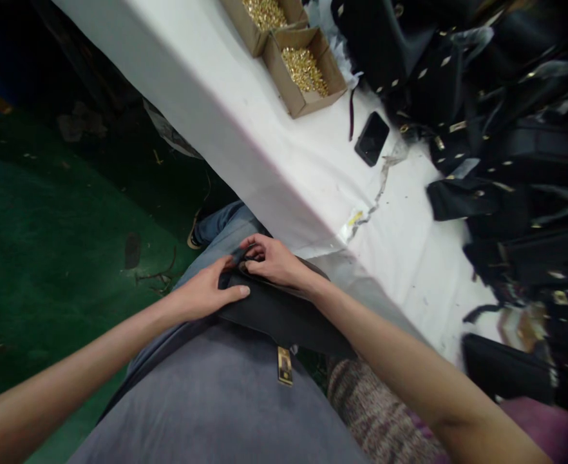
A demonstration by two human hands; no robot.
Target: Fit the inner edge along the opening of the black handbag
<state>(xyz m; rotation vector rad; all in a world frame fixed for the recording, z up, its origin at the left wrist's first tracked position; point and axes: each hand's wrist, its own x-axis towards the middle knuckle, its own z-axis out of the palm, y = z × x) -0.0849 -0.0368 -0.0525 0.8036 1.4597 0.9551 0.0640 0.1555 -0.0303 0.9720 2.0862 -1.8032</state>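
Left hand (207,290), thumb and fingers spread, resting against one end of a black bag (284,312), which lies across the lap, beside the near edge of the white table (308,154). Right hand (279,263), fingers curled at the bag's upper edge; whether they pinch it cannot be told. Gold-coloured tag (284,366), hanging below the bag. Cardboard boxes (320,103) of gold-coloured pieces, inward of the table's near edge. Phone (373,138), between the boxes and the heaped black bags (516,148).
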